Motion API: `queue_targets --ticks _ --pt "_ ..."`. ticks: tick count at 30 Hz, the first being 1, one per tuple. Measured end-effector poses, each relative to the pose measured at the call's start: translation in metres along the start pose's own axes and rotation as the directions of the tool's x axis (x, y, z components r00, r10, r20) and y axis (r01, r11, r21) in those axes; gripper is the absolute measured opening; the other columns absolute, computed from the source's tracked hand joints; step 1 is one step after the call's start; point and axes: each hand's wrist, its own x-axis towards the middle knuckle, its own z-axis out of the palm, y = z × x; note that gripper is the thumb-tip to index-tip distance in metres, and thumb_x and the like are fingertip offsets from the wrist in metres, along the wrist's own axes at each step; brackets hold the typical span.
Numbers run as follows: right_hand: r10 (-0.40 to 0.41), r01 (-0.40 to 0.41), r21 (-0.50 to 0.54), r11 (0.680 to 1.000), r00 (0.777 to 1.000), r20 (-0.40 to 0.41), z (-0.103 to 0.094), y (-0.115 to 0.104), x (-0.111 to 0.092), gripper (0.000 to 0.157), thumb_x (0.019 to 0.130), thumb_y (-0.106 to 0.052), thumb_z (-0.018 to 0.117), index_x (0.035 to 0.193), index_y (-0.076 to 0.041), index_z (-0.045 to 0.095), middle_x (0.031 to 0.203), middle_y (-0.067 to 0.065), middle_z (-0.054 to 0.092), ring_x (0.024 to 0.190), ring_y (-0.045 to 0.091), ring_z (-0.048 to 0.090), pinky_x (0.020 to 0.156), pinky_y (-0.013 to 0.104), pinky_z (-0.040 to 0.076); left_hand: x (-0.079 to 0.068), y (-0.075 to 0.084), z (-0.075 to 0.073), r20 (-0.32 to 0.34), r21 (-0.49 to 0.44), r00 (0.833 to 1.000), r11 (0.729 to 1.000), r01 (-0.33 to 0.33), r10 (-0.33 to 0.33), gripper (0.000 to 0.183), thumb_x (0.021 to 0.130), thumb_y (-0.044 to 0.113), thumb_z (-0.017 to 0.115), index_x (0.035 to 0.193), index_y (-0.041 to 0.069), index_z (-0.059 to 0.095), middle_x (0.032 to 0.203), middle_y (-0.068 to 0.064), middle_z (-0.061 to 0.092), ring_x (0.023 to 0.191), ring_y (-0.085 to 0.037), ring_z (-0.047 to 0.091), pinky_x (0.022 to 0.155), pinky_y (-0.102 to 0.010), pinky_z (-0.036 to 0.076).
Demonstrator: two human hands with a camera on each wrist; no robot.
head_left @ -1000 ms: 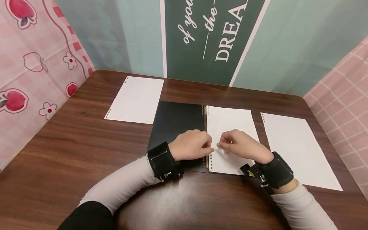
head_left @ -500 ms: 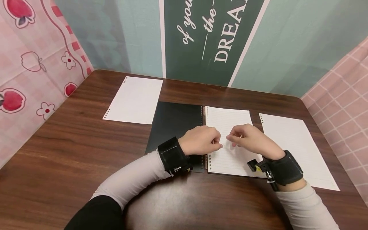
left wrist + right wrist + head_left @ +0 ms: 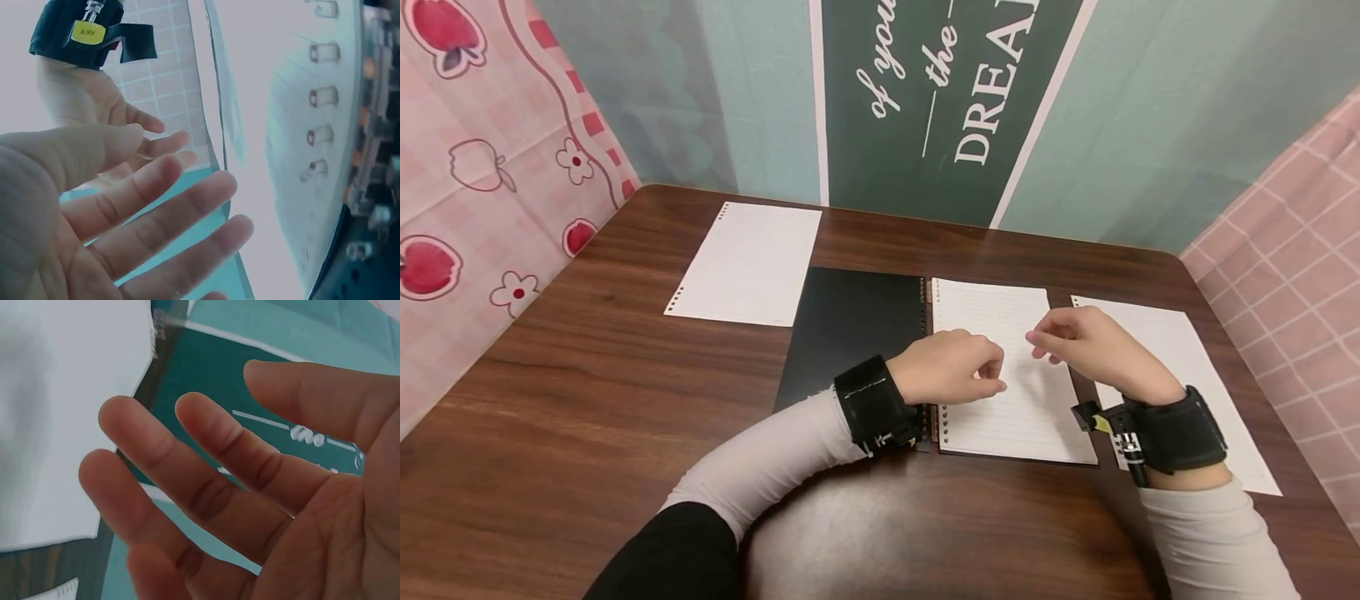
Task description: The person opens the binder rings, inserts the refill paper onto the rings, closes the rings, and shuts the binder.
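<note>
An open loose-leaf binder lies at the middle of the table, its black cover (image 3: 861, 321) flat to the left and a stack of lined, punched paper (image 3: 992, 425) on its right side. My left hand (image 3: 951, 367) hovers over the inner part of that stack; the left wrist view shows its fingers relaxed and holding nothing, beside the punched holes and the binder rings (image 3: 369, 119). My right hand (image 3: 1093, 346) is above the stack's right edge. Its fingers (image 3: 212, 481) are loosely bent and apart in the right wrist view, with nothing between them.
One loose punched sheet (image 3: 748, 262) lies at the back left, its corner by the black cover. Another loose sheet (image 3: 1195, 367) lies to the right of the binder, partly under my right arm. The brown table (image 3: 587, 375) meets a printed backdrop behind.
Both hands have shifted right over the paper. My right hand has moved farther, up and away from the left hand, to the stack's right edge. The binder and sheets stay put.
</note>
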Motion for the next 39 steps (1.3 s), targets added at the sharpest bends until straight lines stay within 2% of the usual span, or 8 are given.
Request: queue_targets --ticks 2,7,13,20,25,31,35,39 --pt "0.013 -0.013 -0.004 1.000 1.000 -0.016 -0.005 0.004 -0.002 0.028 0.101 -0.028 0.057 0.103 -0.003 0.069 0.087 0.006 0.073 0.079 0.021 0.067 0.068 0.028 0.047 0.002 0.001 0.000 0.010 0.009 1.000 1.000 -0.014 0.014 0.016 0.099 0.033 0.060 0.099 0.019 0.069 0.103 0.010 0.071 0.087 -0.005 0.063 0.071 -0.020 0.048" --pt "0.061 -0.061 -0.011 0.998 0.997 -0.056 -0.018 0.014 -0.007 0.032 0.102 -0.032 0.055 0.105 -0.005 0.070 0.093 0.007 0.074 0.080 0.016 0.067 0.073 0.026 0.046 0.006 0.004 0.002 0.058 0.094 0.997 0.995 -0.046 0.041 0.036 0.100 0.037 0.057 0.132 0.022 0.063 0.128 0.007 0.067 0.119 -0.013 0.061 0.093 -0.030 0.051" --pt "0.115 -0.116 -0.001 0.993 0.990 -0.082 -0.030 0.029 -0.014 0.034 0.102 -0.034 0.055 0.110 -0.005 0.070 0.100 0.009 0.075 0.079 0.004 0.065 0.074 0.026 0.046 0.010 0.008 0.006 0.091 0.170 0.995 0.984 -0.058 0.043 0.048 0.099 0.047 0.054 0.144 0.032 0.051 0.148 0.014 0.052 0.150 -0.018 0.031 0.114 -0.052 0.036" --pt "0.148 -0.150 -0.012 0.989 0.983 -0.108 -0.041 0.045 -0.017 0.035 0.101 -0.032 0.055 0.112 -0.002 0.069 0.098 0.008 0.075 0.075 -0.005 0.063 0.071 0.021 0.044 0.014 0.012 0.008 0.082 0.276 0.997 0.961 -0.033 0.011 0.065 0.097 0.060 0.050 0.155 0.037 0.031 0.162 0.012 0.030 0.157 -0.019 0.006 0.118 -0.060 0.024" --pt "0.185 -0.184 0.019 0.983 0.977 -0.106 -0.047 0.059 -0.021 0.039 0.102 -0.033 0.053 0.114 0.002 0.067 0.093 -0.001 0.074 0.073 -0.006 0.063 0.068 0.018 0.044 0.017 0.014 0.010 0.095 0.300 0.995 0.953 -0.031 0.002 0.076 0.093 0.067 0.051 0.157 0.040 0.022 0.164 0.012 0.024 0.157 -0.018 0.003 0.119 -0.060 0.022" --pt "0.232 -0.227 0.059 0.972 0.967 -0.106 -0.056 0.081 -0.027 0.041 0.103 -0.036 0.049 0.114 0.000 0.066 0.084 -0.023 0.069 0.073 -0.007 0.064 0.065 0.019 0.046 0.024 0.019 0.012 0.140 0.304 0.990 0.950 -0.070 0.029 0.094 0.080 0.075 0.061 0.156 0.046 0.016 0.166 0.016 0.016 0.157 -0.017 0.002 0.120 -0.056 0.021" --pt "0.264 -0.255 0.098 0.962 0.960 -0.095 -0.062 0.096 -0.032 0.041 0.103 -0.038 0.049 0.114 -0.002 0.066 0.082 -0.032 0.065 0.075 -0.007 0.065 0.065 0.021 0.047 0.028 0.021 0.014 0.155 0.319 0.987 0.942 -0.101 0.054 0.097 0.077 0.081 0.058 0.156 0.047 0.012 0.166 0.016 0.013 0.157 -0.018 0.000 0.121 -0.057 0.018" --pt "0.296 -0.288 0.098 0.953 0.952 -0.083 -0.067 0.109 -0.038 0.051 0.103 -0.042 0.047 0.121 0.003 0.061 0.083 -0.035 0.062 0.075 -0.010 0.063 0.065 0.021 0.048 0.032 0.023 0.017 0.175 0.328 0.983 0.939 -0.106 0.050 0.101 0.075 0.085 0.056 0.155 0.050 0.006 0.166 0.018 0.008 0.156 -0.017 -0.006 0.122 -0.057 0.014"
